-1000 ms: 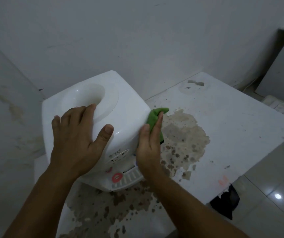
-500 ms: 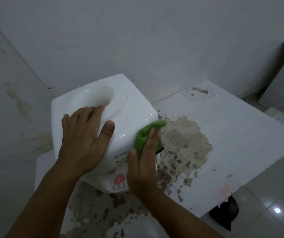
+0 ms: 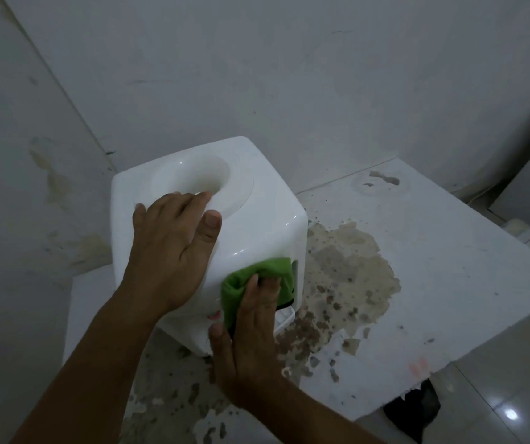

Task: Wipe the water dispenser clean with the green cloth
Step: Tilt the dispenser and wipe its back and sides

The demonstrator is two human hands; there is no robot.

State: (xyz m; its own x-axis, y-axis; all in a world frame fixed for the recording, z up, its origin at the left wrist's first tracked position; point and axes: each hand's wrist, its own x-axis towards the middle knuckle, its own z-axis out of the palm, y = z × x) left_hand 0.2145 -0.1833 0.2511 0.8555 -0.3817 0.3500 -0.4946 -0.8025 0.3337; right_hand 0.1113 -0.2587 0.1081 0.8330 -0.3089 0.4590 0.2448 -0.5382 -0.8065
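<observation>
A white tabletop water dispenser (image 3: 266, 216) stands in the corner on a stained white table (image 3: 433, 283). Its top has a round bottle well. My left hand (image 3: 174, 248) lies flat on the dispenser's top front edge, fingers spread, fingertips at the rim of the well. My right hand (image 3: 250, 334) presses a folded green cloth (image 3: 257, 280) against the dispenser's front face. The cloth and hand cover most of the front panel; only a bit of a red tap and the white drip tray show beside them.
Walls close in behind and to the left of the dispenser. The table has a large patch of brown peeled stain (image 3: 347, 277) right of the dispenser and more in front. A dark object (image 3: 414, 411) lies on the glossy floor under the table's right corner.
My right hand has carried the green cloth from the dispenser's right side around onto its front face. My left hand has stayed on top. The camera has drawn closer.
</observation>
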